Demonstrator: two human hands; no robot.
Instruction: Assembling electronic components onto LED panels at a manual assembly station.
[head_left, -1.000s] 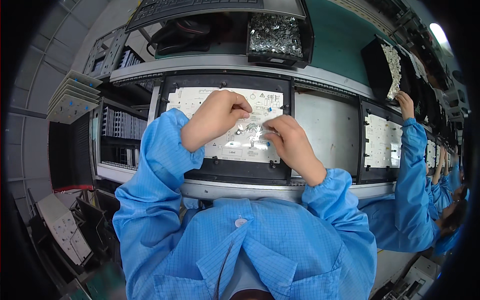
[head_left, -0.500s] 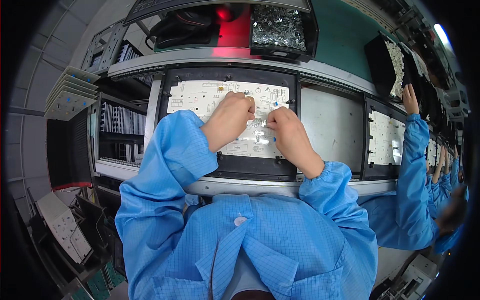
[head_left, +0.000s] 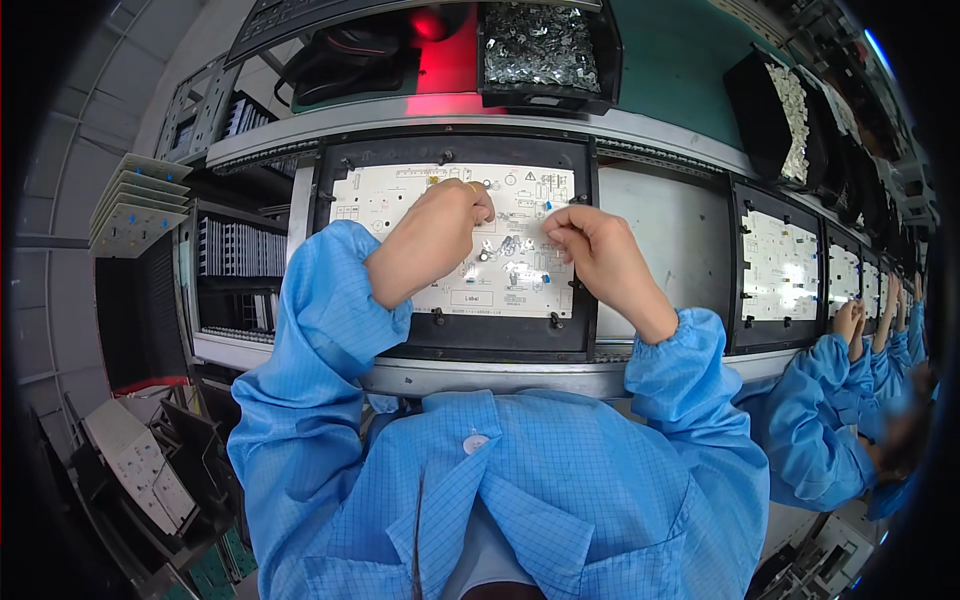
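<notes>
A white circuit board (head_left: 420, 302) lies in a black carrier frame (head_left: 460, 340) in front of me. Over its upper middle is my left hand (head_left: 430, 240), its fingers curled together; whatever they hold, if anything, is hidden. My right hand (head_left: 612, 262) hovers above the board's right edge, thumb and fingertips pinched. Too little shows to name anything between them. Several small shiny metal pieces (head_left: 508, 246) sit on the board between my hands. Small blue components (head_left: 547, 206) stand near its right side, and a yellow one (head_left: 434, 180) near the far edge.
Beyond the rail, a black bin (head_left: 540, 50) holds many small metal parts; another bin (head_left: 790, 120) holds pale parts. More framed boards (head_left: 780, 265) run along the line at right, where co-workers in blue sleeves (head_left: 815, 400) work. Stacked boards (head_left: 135, 205) stand at far left.
My right hand has drawn back to the right from the board's middle, and my left hand has shifted slightly left. More of the metal pieces shows. The nearest co-worker's arm has come down from the bin.
</notes>
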